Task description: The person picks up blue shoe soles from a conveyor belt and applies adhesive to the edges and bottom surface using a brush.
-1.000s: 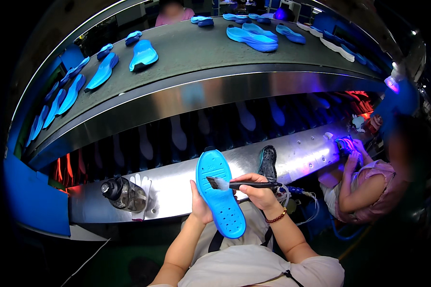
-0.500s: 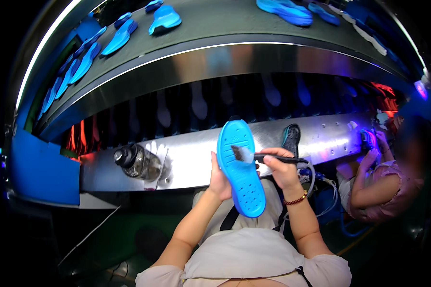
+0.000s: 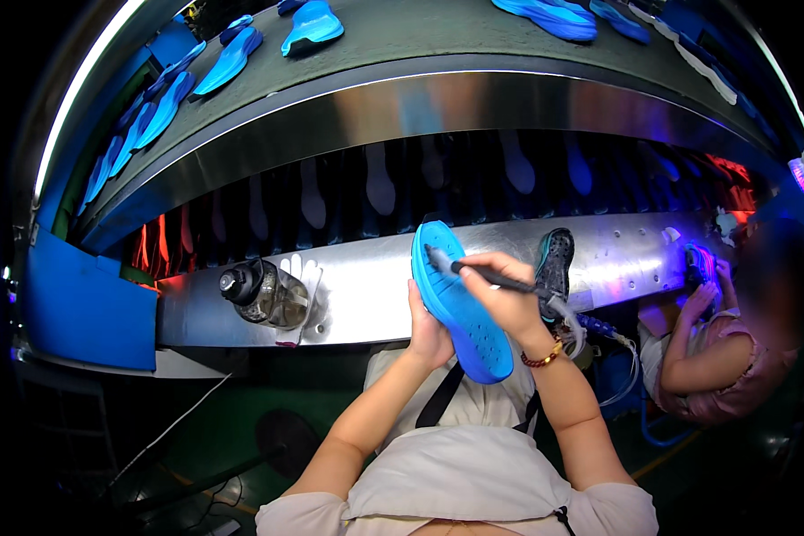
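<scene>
A bright blue shoe sole (image 3: 475, 332) with small holes is held tilted above my lap, in front of the metal ledge. My left hand (image 3: 431, 332) grips it along its left edge, the thumb on the side and the other fingers hidden underneath. In my right hand (image 3: 512, 304) is a brush (image 3: 502, 280) with a black handle, its pale bristles touching the sole's upper end. A clear tube (image 3: 570, 319) runs from the handle's rear. On the ledge to the right of the sole lies a black shoe (image 3: 555, 259).
On the metal ledge (image 3: 357, 304) stand a dark-lidded bottle (image 3: 272, 297) and a white glove (image 3: 309, 275). Beyond, several blue soles (image 3: 313, 27) lie on a green conveyor belt (image 3: 402, 40). At right, a co-worker (image 3: 715, 357) holds a shoe under purple light.
The brush has moved up toward the sole's far end, and my right hand has turned with it. The sole is tilted more, its lower end shifted right and up.
</scene>
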### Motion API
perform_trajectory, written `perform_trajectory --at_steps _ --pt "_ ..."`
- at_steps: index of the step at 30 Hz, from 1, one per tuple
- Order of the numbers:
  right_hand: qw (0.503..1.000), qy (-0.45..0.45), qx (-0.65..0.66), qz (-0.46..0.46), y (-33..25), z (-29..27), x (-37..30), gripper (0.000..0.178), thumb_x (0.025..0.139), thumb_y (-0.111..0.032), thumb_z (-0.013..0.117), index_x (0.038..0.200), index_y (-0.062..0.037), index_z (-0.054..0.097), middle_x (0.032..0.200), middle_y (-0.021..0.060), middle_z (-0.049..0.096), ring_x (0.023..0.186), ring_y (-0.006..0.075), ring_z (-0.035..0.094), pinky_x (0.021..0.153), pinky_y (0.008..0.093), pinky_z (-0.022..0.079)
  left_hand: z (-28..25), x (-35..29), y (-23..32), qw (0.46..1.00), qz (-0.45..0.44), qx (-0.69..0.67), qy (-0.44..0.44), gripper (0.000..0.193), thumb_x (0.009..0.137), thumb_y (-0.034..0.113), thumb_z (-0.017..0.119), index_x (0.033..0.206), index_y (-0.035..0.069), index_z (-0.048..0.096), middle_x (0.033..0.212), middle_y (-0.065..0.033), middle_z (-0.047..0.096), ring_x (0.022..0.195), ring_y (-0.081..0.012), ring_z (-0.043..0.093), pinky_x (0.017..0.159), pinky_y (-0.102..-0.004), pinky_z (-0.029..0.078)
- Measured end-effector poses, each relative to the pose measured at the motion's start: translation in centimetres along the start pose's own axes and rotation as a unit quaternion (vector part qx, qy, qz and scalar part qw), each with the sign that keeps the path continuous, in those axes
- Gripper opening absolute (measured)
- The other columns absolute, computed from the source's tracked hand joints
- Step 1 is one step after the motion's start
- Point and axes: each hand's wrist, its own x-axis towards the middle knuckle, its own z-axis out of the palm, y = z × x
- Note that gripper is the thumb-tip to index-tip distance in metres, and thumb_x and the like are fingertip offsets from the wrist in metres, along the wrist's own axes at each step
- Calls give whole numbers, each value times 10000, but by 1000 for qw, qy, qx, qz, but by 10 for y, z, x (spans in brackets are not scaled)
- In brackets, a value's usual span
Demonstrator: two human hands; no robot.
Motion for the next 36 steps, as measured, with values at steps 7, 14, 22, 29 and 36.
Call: perform_trajectory --at_steps 7,14,22,29,36 --pt "967 -209 -123 -75 -9 -15 -42 157 683 -51 640 830 2 630 799 147 638 738 247 632 674 299 491 -24 2 35 996 53 42 57 865 771 712 67 1137 30 453 960 -164 561 871 -281 562 784 -417 462" --pt "988 -141 66 7 -33 -44 -23 182 731 -25 620 908 19 631 799 96 648 672 100 600 623 208 476 7 -19 39 1000 -13 -1 -20 885 764 720 67 1196 24 405 996 -181 545 898 -314 557 794 -441 462" --pt "952 -272 137 -42 -37 -36 -15 186 708 -62 658 883 -1 650 844 114 648 776 150 618 714 257 480 12 -21 29 1000 -5 9 2 843 762 723 129 1248 77 369 1144 -142 495 979 -272 532 855 -404 444" --pt "956 -259 81 -107 -29 -41 -15 173 734 -25 620 897 33 625 837 113 642 767 143 611 684 242 490 24 -20 30 998 23 54 32 924 738 745 51 1146 15 443 943 -183 579 824 -270 588 755 -378 484" --pt "961 -244 97 -85 -22 -47 -19 175 694 -1 638 869 14 632 878 122 642 826 178 608 769 287 474 31 -12 38 994 94 53 -10 985 696 778 8 1107 4 457 873 -190 582 744 -275 595 663 -391 503"
